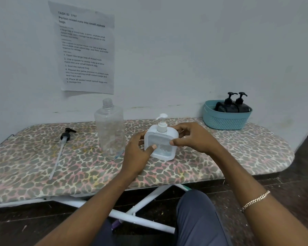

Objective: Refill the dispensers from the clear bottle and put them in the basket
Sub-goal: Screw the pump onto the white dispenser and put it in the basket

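A white square dispenser (163, 148) with its white pump head on top stands at the middle of the board. My left hand (138, 153) grips its left side, thumb on the front window. My right hand (194, 137) holds its right side, fingers wrapped behind. The clear bottle (109, 128) stands uncapped just left of the dispenser, almost empty. Its black pump with a long white tube (60, 148) lies flat further left. Two black dispensers (233, 104) sit in the teal basket (226, 119) at the back right.
The work surface is an ironing board with a leopard-print cover (43, 171), its front edge near my knees. A printed sheet (84, 48) is taped to the wall behind. White board legs (142, 201) cross underneath over a dark floor.
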Tool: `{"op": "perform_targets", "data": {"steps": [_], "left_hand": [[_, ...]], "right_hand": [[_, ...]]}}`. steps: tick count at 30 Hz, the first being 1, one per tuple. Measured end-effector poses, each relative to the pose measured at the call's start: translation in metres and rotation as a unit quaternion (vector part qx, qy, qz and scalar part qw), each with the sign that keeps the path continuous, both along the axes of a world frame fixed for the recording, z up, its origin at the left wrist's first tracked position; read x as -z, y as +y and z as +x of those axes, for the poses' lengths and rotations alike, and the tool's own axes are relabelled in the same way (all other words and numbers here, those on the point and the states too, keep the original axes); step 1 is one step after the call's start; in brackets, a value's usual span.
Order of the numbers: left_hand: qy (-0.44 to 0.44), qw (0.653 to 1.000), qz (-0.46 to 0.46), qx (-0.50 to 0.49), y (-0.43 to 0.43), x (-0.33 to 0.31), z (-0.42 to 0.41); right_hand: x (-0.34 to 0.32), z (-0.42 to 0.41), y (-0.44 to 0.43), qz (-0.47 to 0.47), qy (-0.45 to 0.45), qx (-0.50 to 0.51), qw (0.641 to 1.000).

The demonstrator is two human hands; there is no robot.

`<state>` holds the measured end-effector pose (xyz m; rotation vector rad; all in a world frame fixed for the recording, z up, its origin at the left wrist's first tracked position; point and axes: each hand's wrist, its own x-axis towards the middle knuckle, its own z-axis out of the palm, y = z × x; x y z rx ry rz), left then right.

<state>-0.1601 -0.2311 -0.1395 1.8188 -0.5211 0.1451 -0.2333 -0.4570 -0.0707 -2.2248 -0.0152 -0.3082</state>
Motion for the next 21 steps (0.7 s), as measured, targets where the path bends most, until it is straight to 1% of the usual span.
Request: {"op": "perform_targets", "data": {"steps": [4, 9, 16, 21], "left_hand": [[-0.021, 0.999, -0.005, -0.041, -0.014, -0.006, 0.004], [-0.064, 0.995, 0.009, -0.072, -0.053, -0.031, 0.013], [-0.049, 0.999, -0.002, -0.015, -0.13, -0.078, 0.035], [-0.044, 0.999, 0.005, 0.018, -0.184, -0.115, 0.057]], "right_hand": [[-0.006, -0.001, -0.007, -0.014, -0.009, 0.029, 0.999], [-0.025, 0.0, -0.032, 0.015, -0.038, 0.076, 0.996], [-0.067, -0.002, -0.084, 0.028, -0.091, 0.146, 0.985], [-0.099, 0.004, -0.116, -0.005, -0.123, 0.21, 0.97]]}}
